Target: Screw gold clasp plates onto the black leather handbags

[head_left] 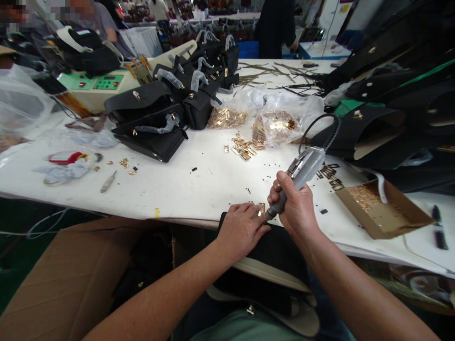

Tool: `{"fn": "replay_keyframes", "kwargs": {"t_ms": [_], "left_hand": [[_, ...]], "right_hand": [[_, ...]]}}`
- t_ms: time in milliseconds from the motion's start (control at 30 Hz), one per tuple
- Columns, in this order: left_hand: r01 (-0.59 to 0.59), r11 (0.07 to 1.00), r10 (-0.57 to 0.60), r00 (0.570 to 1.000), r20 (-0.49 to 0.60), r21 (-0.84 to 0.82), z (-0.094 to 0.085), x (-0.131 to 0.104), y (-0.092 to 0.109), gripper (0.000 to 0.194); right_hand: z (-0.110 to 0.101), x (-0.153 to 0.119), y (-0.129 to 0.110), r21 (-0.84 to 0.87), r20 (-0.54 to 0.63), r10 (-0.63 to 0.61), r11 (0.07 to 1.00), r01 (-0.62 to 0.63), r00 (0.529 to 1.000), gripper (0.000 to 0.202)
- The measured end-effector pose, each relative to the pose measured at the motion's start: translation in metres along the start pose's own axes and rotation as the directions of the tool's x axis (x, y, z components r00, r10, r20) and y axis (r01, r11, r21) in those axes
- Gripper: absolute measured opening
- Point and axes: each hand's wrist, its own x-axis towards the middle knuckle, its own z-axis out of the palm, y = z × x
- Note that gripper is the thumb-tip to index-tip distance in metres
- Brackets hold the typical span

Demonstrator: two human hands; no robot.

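Note:
My right hand (297, 201) is wrapped round a grey powered screwdriver (304, 168), its tip slanting down to the left. That tip meets a small gold metal fitting (262, 208) on a black handbag (280, 246). The bag lies over my lap, its flap against the table's front edge. Bent over the flap, my left hand (243, 227) holds it beside the fitting, thumb and fingertips close to the screwdriver's tip. My fingers partly hide the fitting. Lower on the bag, a small gold clasp (250, 309) shows.
Right of my hands stands an open cardboard box (398, 220) of small gold parts, near a black marker (440, 227). Gold plates (243, 148) lie before plastic bags of fittings (273, 125). Black handbags (149, 123) crowd the left; more bags (384, 118) are piled right. People stand beyond.

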Motion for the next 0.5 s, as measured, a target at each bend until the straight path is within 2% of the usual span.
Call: {"fn": "replay_keyframes", "kwargs": {"t_ms": [367,500], "left_hand": [[-0.004,1.0,0.004,1.0,0.003,-0.011,0.0015,-0.0003,-0.001,0.034],[-0.002,1.0,0.002,1.0,0.004,-0.019,0.0005,0.0001,-0.0006,0.038]], "right_hand": [[-0.0015,0.0004,0.0013,0.005,0.004,0.005,1.0,-0.005,1.0,0.041],[-0.0032,0.0074,-0.005,-0.003,-0.005,-0.052,0.999,0.052,0.999,0.039]]}}
